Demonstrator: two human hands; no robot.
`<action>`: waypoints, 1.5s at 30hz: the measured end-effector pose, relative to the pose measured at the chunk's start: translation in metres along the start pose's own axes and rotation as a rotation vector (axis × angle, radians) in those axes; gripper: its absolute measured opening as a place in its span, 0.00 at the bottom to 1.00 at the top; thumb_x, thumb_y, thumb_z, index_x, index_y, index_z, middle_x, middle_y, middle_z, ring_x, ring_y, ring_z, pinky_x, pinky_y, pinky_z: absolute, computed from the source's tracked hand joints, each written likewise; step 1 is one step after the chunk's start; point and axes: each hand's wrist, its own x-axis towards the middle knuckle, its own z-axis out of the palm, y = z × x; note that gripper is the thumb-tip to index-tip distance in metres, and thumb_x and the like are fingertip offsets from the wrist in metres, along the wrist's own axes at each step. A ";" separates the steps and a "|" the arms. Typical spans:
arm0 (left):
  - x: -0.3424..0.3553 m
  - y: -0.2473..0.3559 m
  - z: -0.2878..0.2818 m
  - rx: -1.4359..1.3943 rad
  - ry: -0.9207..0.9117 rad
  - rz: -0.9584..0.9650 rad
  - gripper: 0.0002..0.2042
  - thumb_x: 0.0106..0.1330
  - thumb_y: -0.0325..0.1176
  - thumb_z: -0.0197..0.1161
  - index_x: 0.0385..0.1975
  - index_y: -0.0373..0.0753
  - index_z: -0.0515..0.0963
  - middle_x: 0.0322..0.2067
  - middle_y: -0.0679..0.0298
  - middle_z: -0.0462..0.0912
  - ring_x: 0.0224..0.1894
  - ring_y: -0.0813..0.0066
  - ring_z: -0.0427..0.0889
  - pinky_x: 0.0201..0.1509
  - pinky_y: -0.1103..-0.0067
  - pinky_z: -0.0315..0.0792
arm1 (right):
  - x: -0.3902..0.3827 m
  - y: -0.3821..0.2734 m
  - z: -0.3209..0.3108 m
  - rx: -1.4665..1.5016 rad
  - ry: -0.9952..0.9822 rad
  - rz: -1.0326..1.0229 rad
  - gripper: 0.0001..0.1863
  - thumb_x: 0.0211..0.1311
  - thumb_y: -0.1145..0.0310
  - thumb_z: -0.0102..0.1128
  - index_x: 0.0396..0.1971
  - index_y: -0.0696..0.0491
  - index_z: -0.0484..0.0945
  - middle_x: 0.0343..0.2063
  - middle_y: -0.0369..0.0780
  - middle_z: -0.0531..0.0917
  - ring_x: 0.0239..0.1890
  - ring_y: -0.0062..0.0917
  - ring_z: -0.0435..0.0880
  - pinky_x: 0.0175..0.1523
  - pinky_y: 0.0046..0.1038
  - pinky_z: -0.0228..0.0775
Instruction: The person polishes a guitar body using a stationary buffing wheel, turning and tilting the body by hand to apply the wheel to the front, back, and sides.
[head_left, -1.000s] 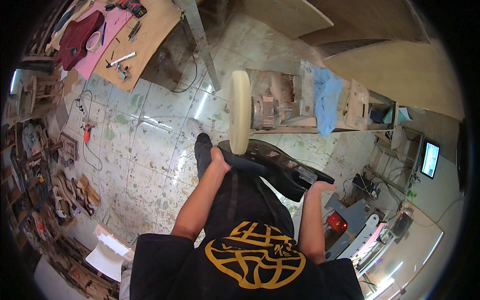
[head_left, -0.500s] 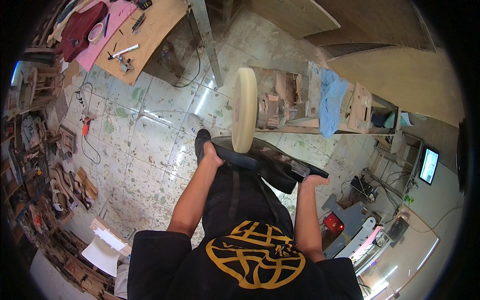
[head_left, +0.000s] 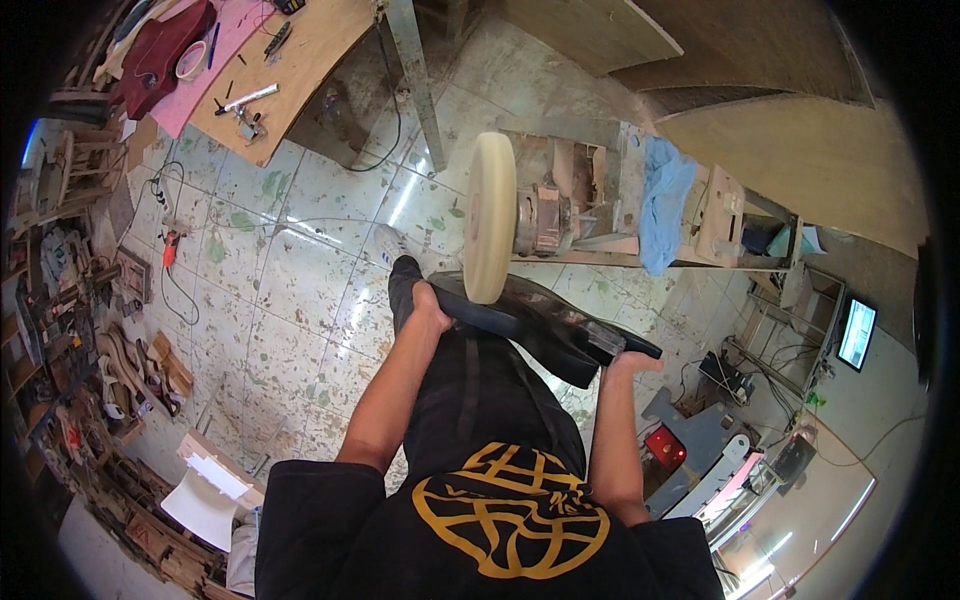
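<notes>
A glossy black guitar body is held slantwise at waist height against the underside of a pale buffing wheel. My left hand grips its left end, just left of the wheel. My right hand is closed on its right end, below the motor stand. The wheel is mounted on a dusty motor in a metal frame, with a blue cloth draped over it.
A worktable with a red guitar body and tools stands at upper left. An orange power tool with cable lies on the tiled floor. Wooden parts fill the left. A machine and a monitor are at right.
Both hands and the black body have shifted slightly up and left in the view since a second ago, while the wheel and stand appear a little further right. The grip looks the same.
</notes>
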 end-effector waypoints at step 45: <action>-0.190 0.042 -0.095 -0.083 -0.161 0.502 0.26 0.69 0.45 0.30 0.48 0.36 0.74 0.48 0.52 0.78 0.50 0.55 0.76 0.56 0.59 0.70 | -0.091 0.010 0.011 0.118 -0.248 0.325 0.41 0.59 0.36 0.27 0.53 0.56 0.71 0.50 0.48 0.76 0.49 0.44 0.76 0.56 0.44 0.69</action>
